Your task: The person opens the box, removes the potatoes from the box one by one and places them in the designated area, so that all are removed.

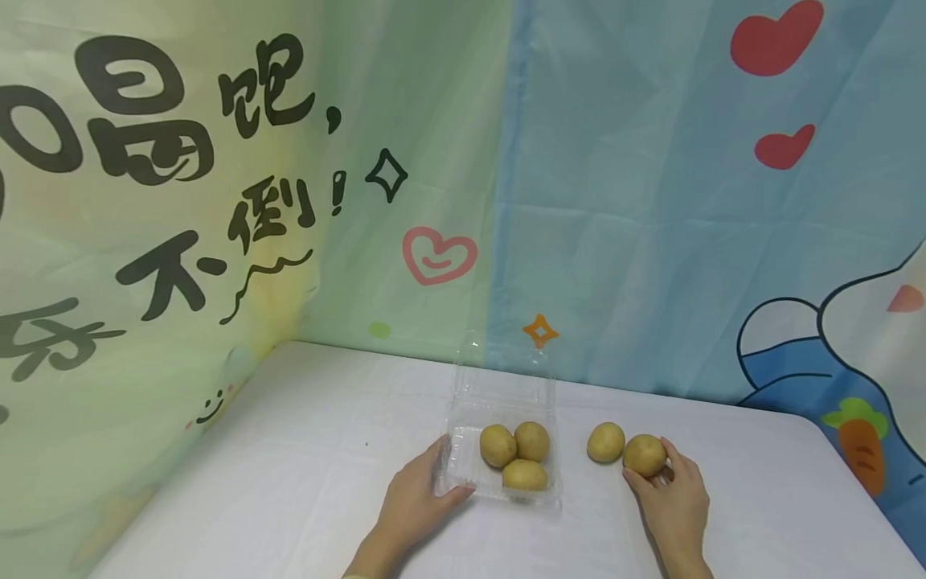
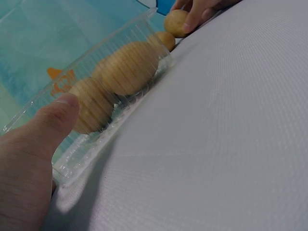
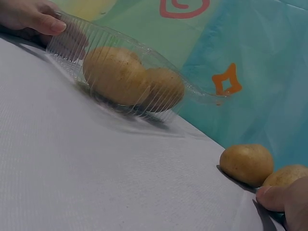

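A clear plastic clamshell container (image 1: 463, 474) lies on the table with its lid (image 1: 499, 384) raised at the back. Three potatoes (image 1: 526, 476) sit inside, toward its right side. My left hand (image 1: 415, 494) holds the container's left end, thumb at the front wall and fingers along the left side. To the right of the container, my right hand (image 1: 673, 490) grips a potato (image 1: 645, 456) between thumb and fingers. Another loose potato (image 1: 605, 443) lies just left of it, close against it. The right wrist view shows only the thumb (image 3: 274, 198) of that hand on the held potato.
A white cloth covers the table (image 1: 304, 450). Printed curtains (image 1: 637, 201) hang behind it and along the left side, and the raised lid stands near the back curtain.
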### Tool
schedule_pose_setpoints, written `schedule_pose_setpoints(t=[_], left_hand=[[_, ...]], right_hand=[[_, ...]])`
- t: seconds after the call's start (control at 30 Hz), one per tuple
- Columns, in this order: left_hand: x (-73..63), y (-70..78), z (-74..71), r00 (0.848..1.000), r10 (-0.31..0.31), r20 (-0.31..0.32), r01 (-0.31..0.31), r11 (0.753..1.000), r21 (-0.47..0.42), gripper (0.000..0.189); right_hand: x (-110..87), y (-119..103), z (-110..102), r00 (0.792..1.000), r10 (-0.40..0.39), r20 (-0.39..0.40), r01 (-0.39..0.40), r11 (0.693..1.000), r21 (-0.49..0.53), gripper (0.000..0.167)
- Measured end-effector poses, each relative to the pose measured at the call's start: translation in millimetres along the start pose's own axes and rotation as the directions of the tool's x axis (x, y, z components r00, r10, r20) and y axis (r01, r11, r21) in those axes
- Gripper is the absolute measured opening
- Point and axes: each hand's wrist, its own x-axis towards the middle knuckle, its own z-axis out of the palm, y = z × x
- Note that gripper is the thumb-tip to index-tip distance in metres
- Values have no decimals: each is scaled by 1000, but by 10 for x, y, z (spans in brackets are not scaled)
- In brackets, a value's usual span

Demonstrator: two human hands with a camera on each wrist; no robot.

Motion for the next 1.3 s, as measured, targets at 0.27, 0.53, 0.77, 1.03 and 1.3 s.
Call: schedule_pose_setpoints(t=[0.27,0.53,0.77,1.03,1.3], left_hand=[[1,-6,8,1000,15,-14,-15,1000,-4,85],[4,-8,10,1000,27,-10,-27,1000,-2,86],[10,-9,17,1000,23,-10,-23,1000,1,87],[14,-12,22,999,37,-25,-37,999,14,87],[5,-13,21,1000,24,-10,-24,1000,4,86]], right_hand=[[-5,14,9,1000,12,24,-12,1000,-3,78],[-14,3,7,1000,-11,25,11,1000,-4,81],[-10,19,14,1000,2,17,-2,1000,3,81],[1,58,17,1000,-14,22,14,1000,-6,79],[-3,44,-25,999,18,42,-18,1000,11,79]])
